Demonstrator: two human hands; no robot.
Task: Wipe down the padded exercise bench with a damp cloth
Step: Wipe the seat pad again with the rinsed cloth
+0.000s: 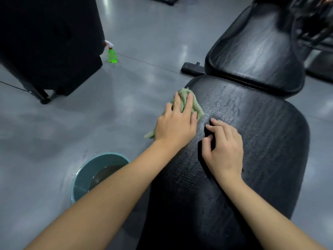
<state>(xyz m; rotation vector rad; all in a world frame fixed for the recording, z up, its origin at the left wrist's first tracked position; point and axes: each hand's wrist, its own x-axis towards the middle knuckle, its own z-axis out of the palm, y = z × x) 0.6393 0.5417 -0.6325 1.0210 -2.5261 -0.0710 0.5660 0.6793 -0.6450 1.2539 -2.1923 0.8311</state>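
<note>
The black padded bench (261, 141) runs from the bottom of the view up to the right, with a second raised pad (257, 51) beyond it. A pale green cloth (197, 107) lies on the bench's far left edge, and one corner hangs off the side. My left hand (175, 123) presses flat on the cloth with fingers spread. My right hand (223, 147) rests on the bench beside it, fingertips touching the pad, fingers loosely bent, holding nothing. The pad near the cloth looks wet.
A teal basin (86, 174) with water stands on the grey floor left of the bench, partly behind my left forearm. A green spray bottle (112, 55) stands further back beside a large black machine (48, 42). A black bench foot (192, 68) sticks out.
</note>
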